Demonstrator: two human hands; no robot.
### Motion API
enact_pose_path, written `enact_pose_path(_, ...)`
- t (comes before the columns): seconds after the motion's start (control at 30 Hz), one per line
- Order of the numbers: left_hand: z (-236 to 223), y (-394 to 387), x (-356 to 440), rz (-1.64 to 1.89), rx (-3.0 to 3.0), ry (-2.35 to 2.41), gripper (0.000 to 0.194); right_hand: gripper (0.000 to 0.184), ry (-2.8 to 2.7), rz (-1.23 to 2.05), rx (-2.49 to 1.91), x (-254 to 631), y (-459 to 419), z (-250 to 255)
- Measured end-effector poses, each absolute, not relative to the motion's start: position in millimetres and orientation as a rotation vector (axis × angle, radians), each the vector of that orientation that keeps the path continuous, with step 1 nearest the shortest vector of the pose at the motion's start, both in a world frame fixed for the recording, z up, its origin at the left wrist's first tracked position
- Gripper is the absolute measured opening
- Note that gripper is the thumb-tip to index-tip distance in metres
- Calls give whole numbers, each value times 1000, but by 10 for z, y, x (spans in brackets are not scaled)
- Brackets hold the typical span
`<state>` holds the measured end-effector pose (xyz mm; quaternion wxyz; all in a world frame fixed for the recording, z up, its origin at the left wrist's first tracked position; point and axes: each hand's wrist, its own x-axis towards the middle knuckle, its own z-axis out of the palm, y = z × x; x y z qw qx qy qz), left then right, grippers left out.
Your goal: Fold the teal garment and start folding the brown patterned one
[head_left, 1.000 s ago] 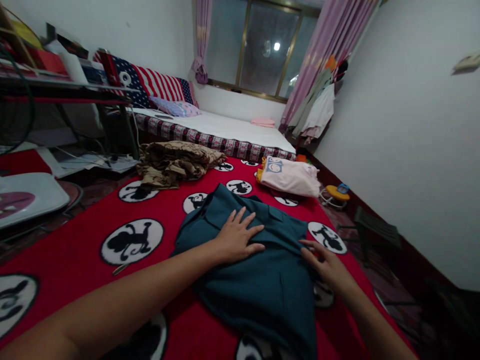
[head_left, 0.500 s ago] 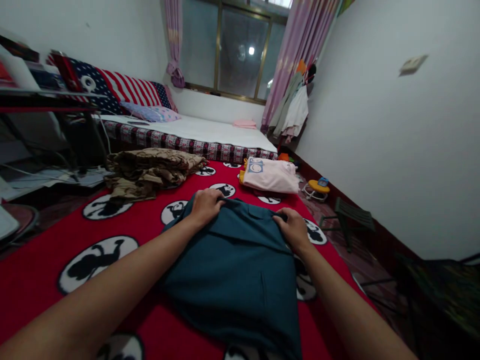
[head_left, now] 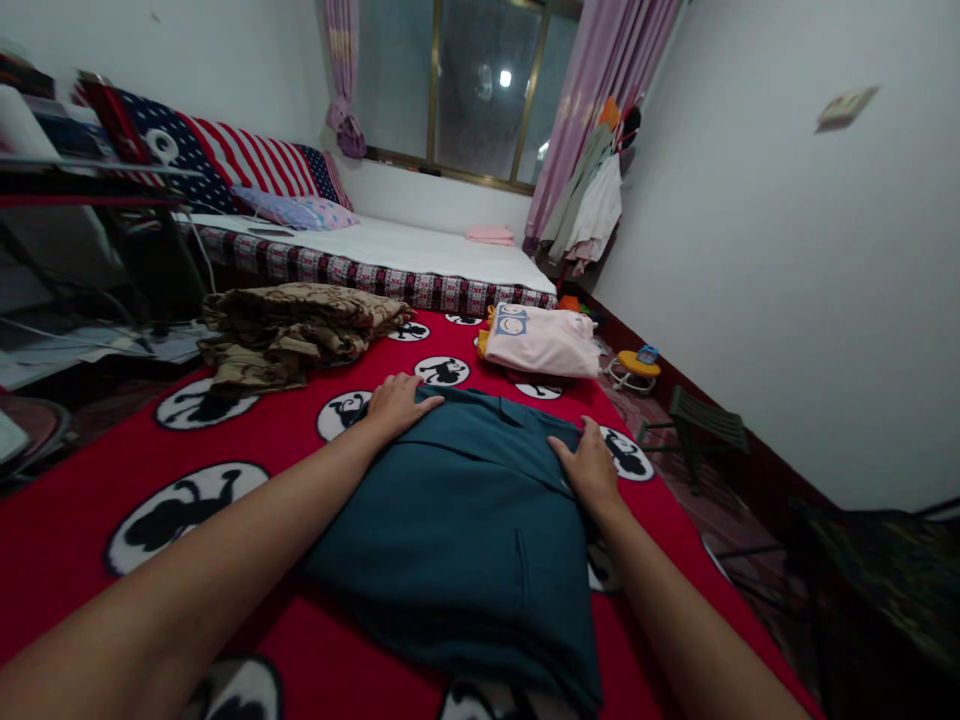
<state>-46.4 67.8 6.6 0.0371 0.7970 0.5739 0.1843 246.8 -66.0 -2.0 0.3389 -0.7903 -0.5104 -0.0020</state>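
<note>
Folded dark teal trousers lie on the red blanket in front of me, their top edge away from me and a pocket slit facing up. My left hand rests on the far left corner of the cloth, thumb stretched apart from the fingers. At the far right corner, my right hand touches the side edge with its thumb and fingers spread. Neither hand is closed round the fabric. Some fingertips of the right hand are hidden behind the edge.
The red blanket carries white circles with dark monkey figures. Crumpled brown patterned cloth lies far left, a folded pale pink garment far right. A yellow stool and a dark folding stool stand along the right wall.
Both hands have loosened from the pinched top edge, and their fingers have spread. The trousers' far edge now lies flatter. My view has shifted slightly.
</note>
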Motion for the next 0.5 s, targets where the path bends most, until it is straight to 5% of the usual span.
enact_pose_path(0.1,178,759,-611,428,2492,1612,69,72,-1248,284,-2039,2487,-805,107)
enact_pose_path(0.3,497,798,-767,-63,2195,1277,58,37,-1077,1102,-1657,2382,-1053,244)
enact_pose_path(0.5,683,614,-717,-68,2023,1180,35,38,-969,1127,-1539,2237,-1095,325)
